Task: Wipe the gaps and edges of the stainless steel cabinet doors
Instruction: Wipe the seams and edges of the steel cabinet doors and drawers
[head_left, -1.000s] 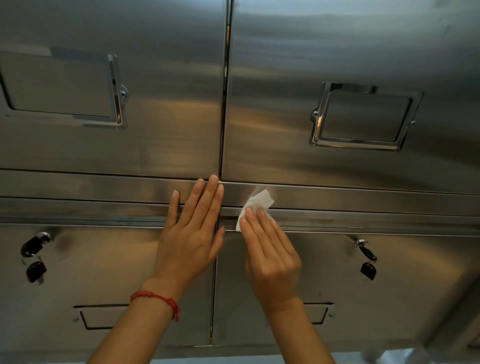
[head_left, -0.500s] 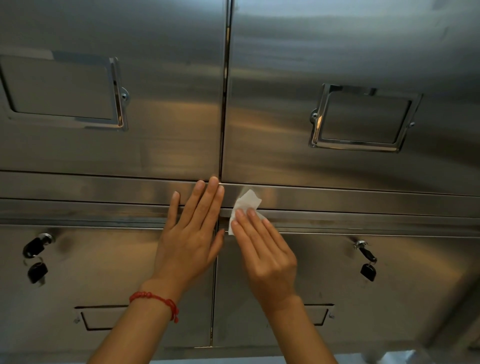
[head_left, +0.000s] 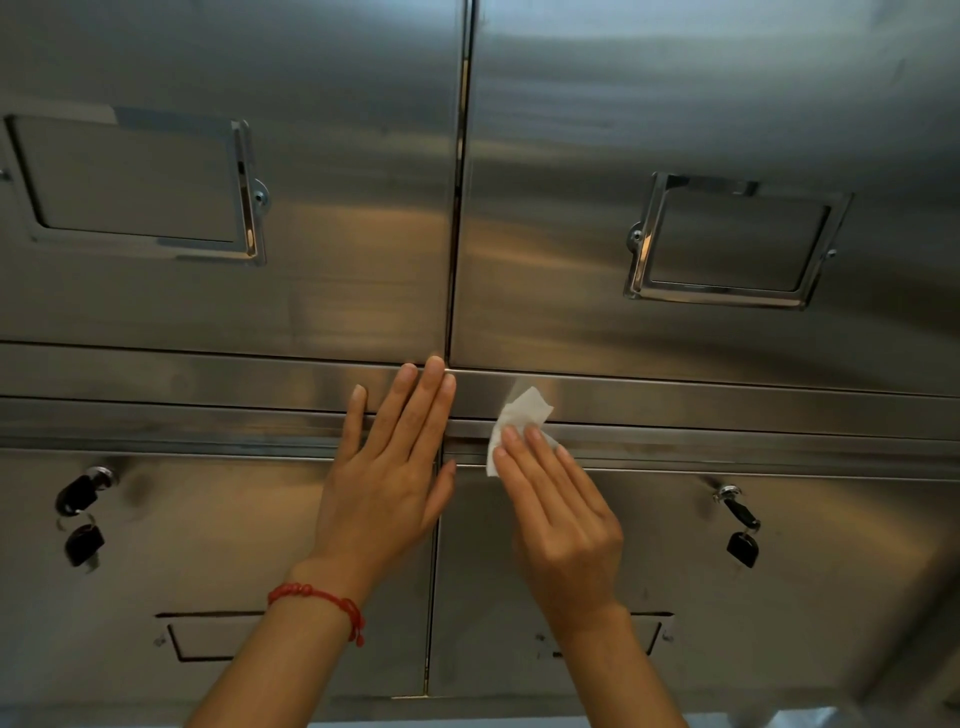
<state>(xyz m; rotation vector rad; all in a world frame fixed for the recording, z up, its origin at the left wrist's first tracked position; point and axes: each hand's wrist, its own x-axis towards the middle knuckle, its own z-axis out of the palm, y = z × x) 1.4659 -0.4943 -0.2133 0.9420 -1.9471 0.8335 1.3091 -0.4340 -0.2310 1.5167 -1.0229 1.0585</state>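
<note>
Wipe pressed on the horizontal rail between upper and lower doors, just right of the centre gap.

Your right hand (head_left: 558, 514) has straight fingers flat on the white wipe (head_left: 519, 418), pinning it to the rail (head_left: 727, 410); nothing curled round it. Your left hand (head_left: 387, 467) lies open and flat just beside it at 9 o'clock, fingertips on the rail at the vertical gap (head_left: 460, 208). Red bracelet (head_left: 317, 597) on that wrist. Keys hang in locks at 9 o'clock (head_left: 78, 514) and 3 o'clock (head_left: 740, 525) of your hands.
</note>
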